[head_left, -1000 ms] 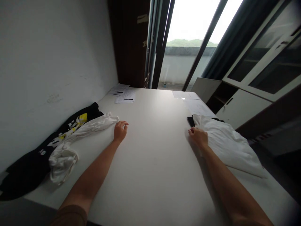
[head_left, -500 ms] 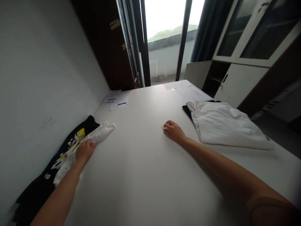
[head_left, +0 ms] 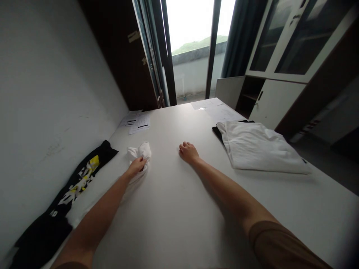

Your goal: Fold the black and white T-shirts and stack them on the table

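My left hand [head_left: 137, 165] grips a bunched white garment [head_left: 145, 149] above the left part of the table; its trailing part runs back beside my forearm. Whether that garment is a shirt I cannot tell. Left of it, along the wall, lies a black garment [head_left: 97, 152] with a yellow and white print. My right hand [head_left: 189, 152] rests on the tabletop with its fingers curled in and nothing seen in them. To the right of that hand a folded white garment [head_left: 258, 147] lies flat on top of a black one [head_left: 217, 133].
The white table [head_left: 168, 220] meets a wall [head_left: 56, 93] on the left. Printed papers [head_left: 141, 123] lie at its far left corner, and more sheets [head_left: 224, 111] at the far right. Beyond stand a glass door [head_left: 190, 56] and a white cabinet [head_left: 277, 101] with an open lower door.
My left hand has moved right and away from the black garment, drawing the white garment along. More of the black garment's print shows. My right hand stays on the table as the view shifts slightly.
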The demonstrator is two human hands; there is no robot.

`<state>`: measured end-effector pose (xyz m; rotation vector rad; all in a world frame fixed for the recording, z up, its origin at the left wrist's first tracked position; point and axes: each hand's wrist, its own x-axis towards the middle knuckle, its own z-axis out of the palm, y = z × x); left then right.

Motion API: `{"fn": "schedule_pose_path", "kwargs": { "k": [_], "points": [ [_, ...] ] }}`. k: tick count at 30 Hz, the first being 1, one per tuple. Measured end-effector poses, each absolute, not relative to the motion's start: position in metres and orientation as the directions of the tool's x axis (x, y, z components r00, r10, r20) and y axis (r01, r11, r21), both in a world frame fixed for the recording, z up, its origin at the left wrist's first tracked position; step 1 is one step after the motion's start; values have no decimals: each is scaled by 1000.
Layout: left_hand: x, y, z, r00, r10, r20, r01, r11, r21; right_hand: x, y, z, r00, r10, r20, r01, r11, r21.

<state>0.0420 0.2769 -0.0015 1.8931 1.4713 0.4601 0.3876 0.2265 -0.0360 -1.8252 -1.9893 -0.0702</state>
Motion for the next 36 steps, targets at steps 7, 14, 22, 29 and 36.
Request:
{"fn": "schedule_pose_path", "kwargs": {
  "k": [7,14,22,29,36],
  "points": [
    [143,252,18,673,737,58,421,-446,790,426,224,-45,152,921,358,803,96,-589],
    [88,250,18,554,821,134,781,-569,257,421,225,-43,160,893,420,796,135,-590],
    [87,168,20,641,757,-126,702,-513,494,372,215,-38,-196,901,386,838,358,-411],
    [108,178,30,811,494,-313,435,-151,888,379,214,-35,-108,931,348,885,249,-393],
    [113,266,-28,207,967,149,685,-252,683,373,209,-26,-226,938,261,915,297,-273]
  ]
}}
